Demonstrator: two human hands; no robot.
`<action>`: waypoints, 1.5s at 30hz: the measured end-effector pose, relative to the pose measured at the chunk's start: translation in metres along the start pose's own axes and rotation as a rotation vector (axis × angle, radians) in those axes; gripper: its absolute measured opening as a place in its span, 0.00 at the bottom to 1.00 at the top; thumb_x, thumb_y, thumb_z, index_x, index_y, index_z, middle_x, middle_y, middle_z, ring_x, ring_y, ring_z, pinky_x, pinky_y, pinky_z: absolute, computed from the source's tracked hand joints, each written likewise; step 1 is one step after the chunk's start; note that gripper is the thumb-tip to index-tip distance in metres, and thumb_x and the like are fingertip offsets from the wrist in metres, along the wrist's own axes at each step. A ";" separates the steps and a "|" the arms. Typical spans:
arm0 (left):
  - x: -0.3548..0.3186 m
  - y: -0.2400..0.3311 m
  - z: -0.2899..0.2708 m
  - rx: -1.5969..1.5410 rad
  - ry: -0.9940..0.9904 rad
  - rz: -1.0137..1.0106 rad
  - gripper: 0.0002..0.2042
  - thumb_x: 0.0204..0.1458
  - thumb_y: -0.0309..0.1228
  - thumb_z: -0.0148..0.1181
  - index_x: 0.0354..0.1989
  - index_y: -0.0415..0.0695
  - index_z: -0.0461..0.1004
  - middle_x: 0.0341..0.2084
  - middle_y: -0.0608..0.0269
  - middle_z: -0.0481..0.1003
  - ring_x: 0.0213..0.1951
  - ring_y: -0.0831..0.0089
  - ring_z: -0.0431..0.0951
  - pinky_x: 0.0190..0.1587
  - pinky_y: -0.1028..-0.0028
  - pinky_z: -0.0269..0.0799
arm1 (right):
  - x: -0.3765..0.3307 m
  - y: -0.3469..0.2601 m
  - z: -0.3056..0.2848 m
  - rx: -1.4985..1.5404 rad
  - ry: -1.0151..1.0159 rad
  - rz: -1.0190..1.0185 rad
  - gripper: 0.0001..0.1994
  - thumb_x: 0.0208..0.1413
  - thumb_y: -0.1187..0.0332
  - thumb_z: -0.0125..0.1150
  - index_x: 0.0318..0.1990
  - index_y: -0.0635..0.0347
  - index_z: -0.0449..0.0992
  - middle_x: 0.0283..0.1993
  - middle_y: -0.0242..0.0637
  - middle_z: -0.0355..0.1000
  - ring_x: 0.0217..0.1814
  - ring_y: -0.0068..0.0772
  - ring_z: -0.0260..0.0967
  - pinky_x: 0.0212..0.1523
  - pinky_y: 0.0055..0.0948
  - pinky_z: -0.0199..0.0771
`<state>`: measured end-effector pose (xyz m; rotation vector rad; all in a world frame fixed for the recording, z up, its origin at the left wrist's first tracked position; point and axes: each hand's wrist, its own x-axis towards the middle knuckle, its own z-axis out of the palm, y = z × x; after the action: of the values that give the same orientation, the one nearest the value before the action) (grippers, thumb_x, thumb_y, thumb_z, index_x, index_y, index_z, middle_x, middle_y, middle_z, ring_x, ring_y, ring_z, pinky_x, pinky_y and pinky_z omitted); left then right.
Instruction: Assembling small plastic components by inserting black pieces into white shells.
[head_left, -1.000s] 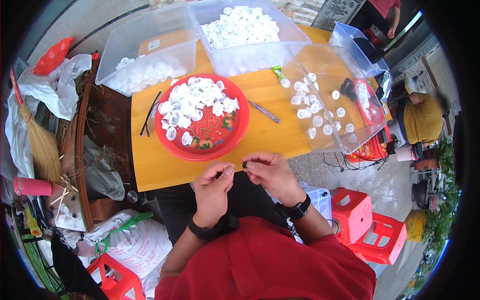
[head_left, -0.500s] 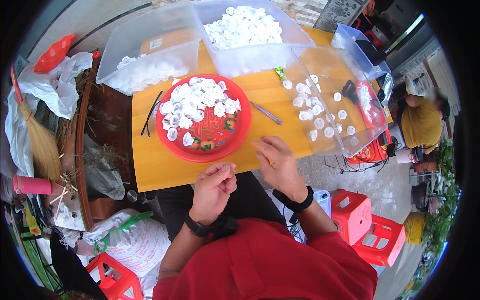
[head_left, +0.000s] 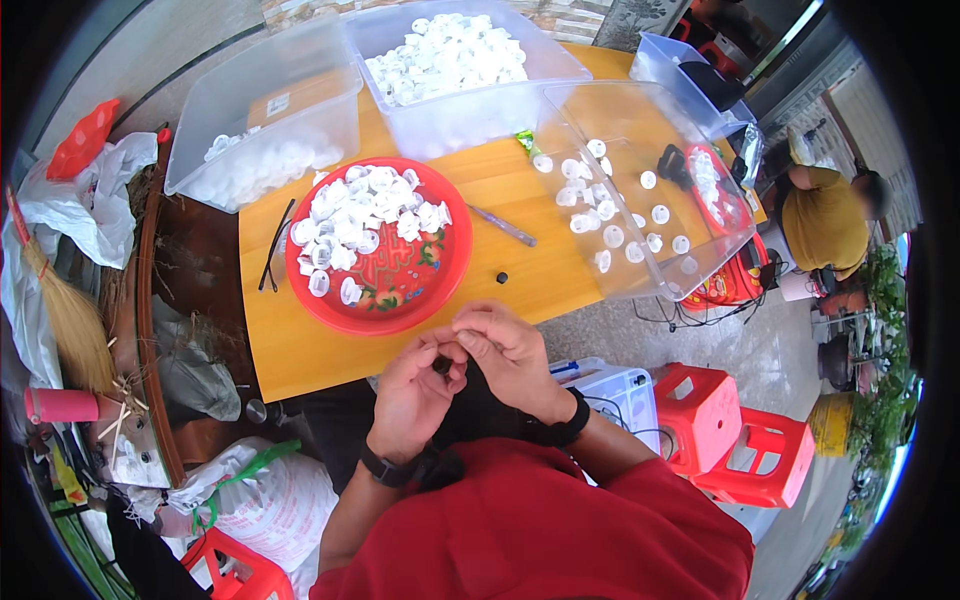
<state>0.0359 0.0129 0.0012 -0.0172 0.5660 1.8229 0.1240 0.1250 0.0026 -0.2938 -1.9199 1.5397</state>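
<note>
My left hand [head_left: 412,395] is closed in front of the table edge, its fingers curled around a small dark round piece [head_left: 441,365] that shows only in part. Against its fingertips, my right hand [head_left: 508,362] pinches with thumb and forefinger; whatever is between them is too small to make out. Just beyond the hands, a small black cap-like piece [head_left: 502,277] rests on the wooden table [head_left: 540,290]. To the left of that piece sits a red round tray [head_left: 445,300], with many small white plastic cups [head_left: 365,205] heaped on its far side.
Clear plastic bins [head_left: 450,125] with white pieces line the back. A transparent lid-like box [head_left: 640,280] stands right, among loose white cups [head_left: 590,195]. A pen-like tool [head_left: 503,226] and dark tweezers [head_left: 275,250] flank the tray. Red stools [head_left: 700,420] stand right; a person [head_left: 825,220] sits beyond.
My right hand has come in toward the left, and their fingertips now meet. The black piece on the table is now visible where the right hand was. The whole view has shifted slightly.
</note>
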 end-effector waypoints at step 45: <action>-0.011 0.010 -0.038 0.040 -0.092 0.430 0.12 0.48 0.15 0.52 0.42 0.35 0.70 0.39 0.54 0.73 0.39 0.68 0.75 0.44 0.72 0.73 | 0.016 -0.037 0.038 -0.422 -0.045 -0.122 0.09 0.44 0.83 0.56 0.35 0.66 0.72 0.30 0.43 0.70 0.29 0.39 0.70 0.28 0.30 0.70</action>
<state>0.0201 -0.0134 -0.0255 0.2309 0.5709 2.2143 0.0966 0.0930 0.0387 -0.3171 -2.2460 1.0619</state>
